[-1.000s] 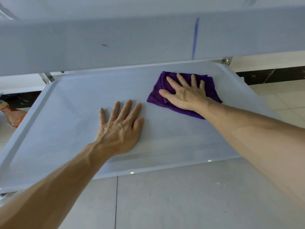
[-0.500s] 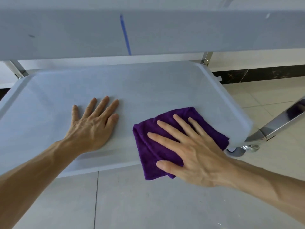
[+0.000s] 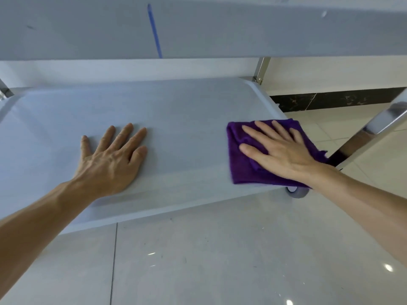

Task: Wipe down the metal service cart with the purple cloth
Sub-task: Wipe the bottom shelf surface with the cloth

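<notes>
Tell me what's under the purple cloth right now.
The purple cloth lies on the cart's lower shelf at its right front corner, pressed flat by the right hand. The shelf surface beneath is covered; whether it is clean cannot be seen.

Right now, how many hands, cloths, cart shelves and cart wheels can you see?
Hands: 2, the left hand flat on the lower shelf, the right hand flat on the purple cloth
Cloths: 1
Cart shelves: 2, the lower shelf and the upper shelf
Cart wheels: 1, the wheel, partly hidden
Total: 6
</notes>
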